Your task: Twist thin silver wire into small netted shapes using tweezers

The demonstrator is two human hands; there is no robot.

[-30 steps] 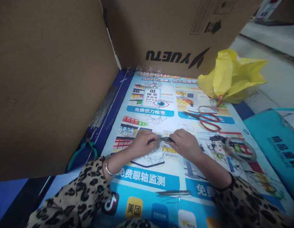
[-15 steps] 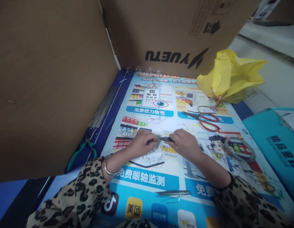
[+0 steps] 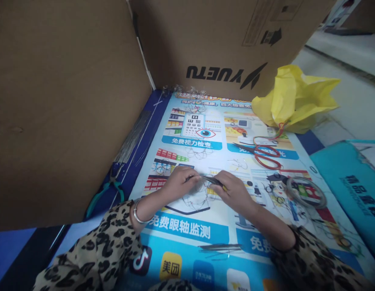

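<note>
My right hand is closed round small pliers, whose jaws point left towards my other hand. Pinched fingers of my left hand hold a thin piece of wire, close to the plier tips; its exact shape is too small to make out. Under both hands lies a printed poster. Thin bent wire rests on it just below my hands, and more wire loops lie beyond them. A small bundle of straight wires is nearer to me.
Cardboard walls stand at the left and back. Green-handled pliers and straight wires lie at left. To the right are red-handled scissors, a wire coil, a yellow bag and a teal box.
My right hand has turned a little, so the pliers now slant down to the right and a yellow part of the handle shows. My left hand has hardly moved.
</note>
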